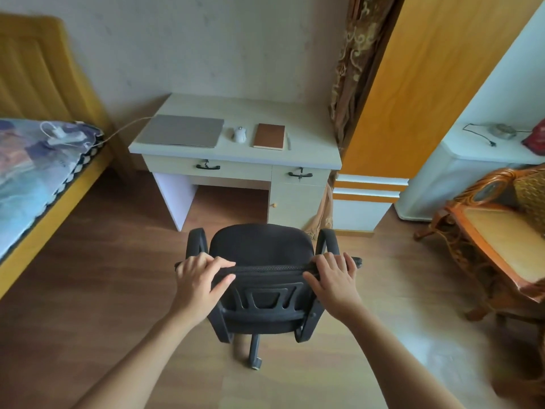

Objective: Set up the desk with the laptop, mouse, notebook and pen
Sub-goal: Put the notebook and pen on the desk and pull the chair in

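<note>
A closed grey laptop [181, 131] lies on the left of the pale desk [312, 156], with a cable running off its left side toward the bed. To its right sit a white mouse [240, 134], a brown notebook [269, 136] and a thin pen [289, 141]. A black office chair [261, 246] stands on the floor in front of the desk, its back toward me. My left hand [200, 276] grips the top left of the chair's backrest. My right hand [334, 277] grips the top right of it.
A bed [38, 178] with a patterned cover and a white charger lies at the left. An orange wardrobe [413, 93] and a curtain stand right of the desk. A rattan chair [498, 231] is at the far right. Wood floor surrounds the office chair.
</note>
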